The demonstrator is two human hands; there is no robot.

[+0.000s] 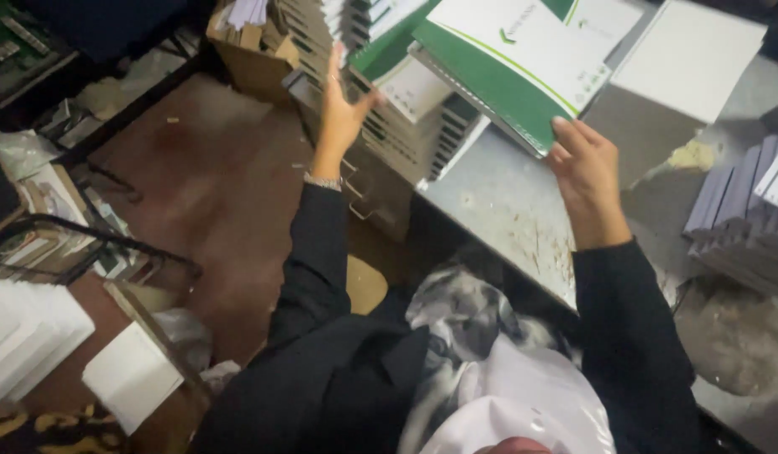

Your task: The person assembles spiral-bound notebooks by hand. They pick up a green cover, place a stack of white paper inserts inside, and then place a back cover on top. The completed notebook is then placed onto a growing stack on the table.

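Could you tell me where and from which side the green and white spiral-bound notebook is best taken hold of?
Probably by its near corner, from the side facing the person. The green and white spiral-bound notebook lies tilted on the stack of notebooks, and that corner juts out over the grey table. The right hand already touches it there; the left hand reaches towards the far side.

Grey worktable (507, 202): stacked notebooks (742, 219), white sheet pile (692, 55) lying on it.
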